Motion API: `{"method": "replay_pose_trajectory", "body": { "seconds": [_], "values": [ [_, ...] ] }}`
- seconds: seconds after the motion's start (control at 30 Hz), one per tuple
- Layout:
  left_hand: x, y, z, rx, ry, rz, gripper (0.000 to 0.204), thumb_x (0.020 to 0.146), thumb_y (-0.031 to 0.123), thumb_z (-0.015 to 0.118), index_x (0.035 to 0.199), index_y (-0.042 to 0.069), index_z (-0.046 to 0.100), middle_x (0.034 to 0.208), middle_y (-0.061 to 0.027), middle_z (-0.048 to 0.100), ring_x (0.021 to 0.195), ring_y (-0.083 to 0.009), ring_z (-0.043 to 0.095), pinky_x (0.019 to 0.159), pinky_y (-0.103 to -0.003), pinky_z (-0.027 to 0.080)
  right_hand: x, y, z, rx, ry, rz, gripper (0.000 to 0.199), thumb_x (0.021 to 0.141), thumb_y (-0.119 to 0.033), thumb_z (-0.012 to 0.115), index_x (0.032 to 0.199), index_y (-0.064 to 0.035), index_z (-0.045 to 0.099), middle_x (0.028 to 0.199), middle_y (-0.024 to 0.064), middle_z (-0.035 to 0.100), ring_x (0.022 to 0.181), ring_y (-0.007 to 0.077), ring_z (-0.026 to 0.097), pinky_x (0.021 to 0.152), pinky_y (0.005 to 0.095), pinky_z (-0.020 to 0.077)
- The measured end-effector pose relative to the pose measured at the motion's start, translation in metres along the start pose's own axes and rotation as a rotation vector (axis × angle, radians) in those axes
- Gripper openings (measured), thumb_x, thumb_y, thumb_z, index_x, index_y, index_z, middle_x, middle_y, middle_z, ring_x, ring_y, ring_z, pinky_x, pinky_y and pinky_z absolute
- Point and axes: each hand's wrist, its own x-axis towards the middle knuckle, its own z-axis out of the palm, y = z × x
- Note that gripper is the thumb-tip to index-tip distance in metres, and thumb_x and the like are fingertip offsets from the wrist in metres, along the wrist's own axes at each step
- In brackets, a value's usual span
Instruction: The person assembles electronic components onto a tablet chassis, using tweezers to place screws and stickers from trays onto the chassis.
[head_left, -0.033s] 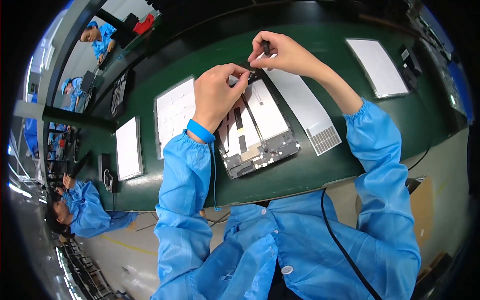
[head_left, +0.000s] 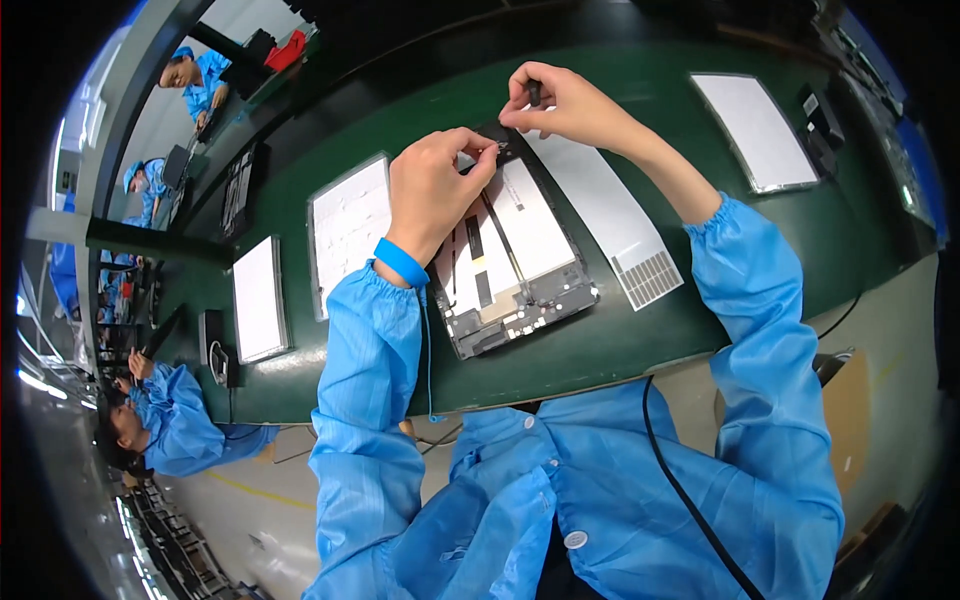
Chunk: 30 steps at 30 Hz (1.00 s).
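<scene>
An opened tablet, its inside with silver panels, dark ribbon cables and a circuit board showing, lies on the green table in front of me. My left hand, a blue band round its wrist, is closed in a pinch over the tablet's far end. Whatever its fingertips hold is too small to make out. Just beyond that end, my right hand is closed round a small black tool. Fingers hide most of this tool, so its kind does not show.
Right of the tablet lies a white sheet with a grid of small labels. White papers in clear sleeves lie to the left and far right. A stack of white sheets is farther left. Other people in blue work beyond the metal frame.
My right hand has shifted very slightly up and away from the tablet's far end. The left hand keeps its pinch in the same place.
</scene>
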Motion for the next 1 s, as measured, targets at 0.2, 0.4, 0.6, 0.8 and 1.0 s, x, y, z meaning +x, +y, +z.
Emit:
{"method": "replay_pose_trajectory", "body": {
  "seconds": [0.2,0.4,0.6,0.8,1.0],
  "values": [
    [0.005,-0.005,0.013,0.008,-0.112,0.01,0.011,0.079,0.016,0.073,0.079,0.005,0.071,0.073,-0.0088,0.069,0.067,-0.026,0.066,0.062,-0.036,0.052,-0.004,0.026,0.01,0.219,-0.022,0.208,0.043,0.086,-0.032,0.076,0.113,-0.0093,0.051,0.107,0.005,0.062,0.082,0.0119,0.065,0.067,0.0265,0.0531],
    [0.005,-0.003,0.007,0.159,-0.14,0.193,0.008,0.077,0.014,0.071,0.076,0.006,0.069,0.07,-0.007,0.067,0.066,-0.0259,0.065,0.062,-0.037,0.051,-0.005,0.023,0.018,0.189,-0.173,0.29,0.053,0.085,-0.04,0.077,0.119,-0.0092,0.051,0.106,0.0064,0.06,0.087,0.0131,0.061,0.074,0.0268,0.0517],
    [0.002,-0.004,0.007,0.153,-0.139,0.142,0.01,0.08,0.016,0.072,0.078,0.006,0.07,0.071,-0.006,0.067,0.065,-0.0246,0.064,0.06,-0.036,0.05,-0.005,0.021,0.016,0.058,-0.193,0.189,0.05,0.087,-0.04,0.074,0.119,-0.0093,0.05,0.094,0.007,0.061,0.075,0.0136,0.06,0.067,0.0276,0.0508],
    [-0.004,-0.007,0.006,-0.003,-0.159,-0.078,0.013,0.083,0.018,0.072,0.083,0.006,0.07,0.071,-0.0043,0.067,0.058,-0.0186,0.061,0.054,-0.032,0.046,-0.008,0.011,0.017,0.029,-0.183,0.22,0.046,0.089,-0.038,0.072,0.115,-0.0081,0.049,0.086,0.007,0.06,0.068,0.0128,0.058,0.061,0.0274,0.0465],
    [0.002,-0.014,0.006,-0.134,-0.271,-0.259,0.015,0.084,0.017,0.07,0.081,0.002,0.068,0.064,-0.0013,0.065,0.054,-0.0103,0.055,0.052,-0.028,0.041,-0.006,0.018,0.027,-0.024,-0.122,0.164,0.042,0.088,-0.033,0.072,0.113,-0.0081,0.049,0.076,0.0047,0.057,0.065,0.0118,0.054,0.059,0.0275,0.0426]
  ]
}}
